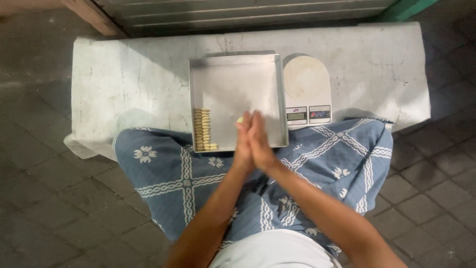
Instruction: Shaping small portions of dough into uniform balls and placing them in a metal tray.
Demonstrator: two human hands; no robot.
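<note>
My left hand (243,144) and right hand (260,141) are pressed flat together, palm to palm, over the near edge of the square metal tray (233,84), and between them sits a small pale piece of dough (240,119), only its tip peeking out at the top of my fingers. Neither hand is clenched; they sandwich the piece rather than grip it. What worries me is that the dough rides so high between my palms: too much sliding and it could squirt out over the fingertips and drop onto the tray floor, or worse, onto the blue patterned cloth (188,168) across my knees. Too much pressure and it will likely come out flatter or thinner than the pale rolled pieces (202,129) already stacked in a neat column along the tray's left wall (a few lie turned sideways at the bottom of that column). The tray itself overhangs the white bench (124,74) toward my lap, so a careless nudge from my wrists might tip it. The kitchen scale (306,89) stands just beside the tray's right wall, clear of my hands.
</note>
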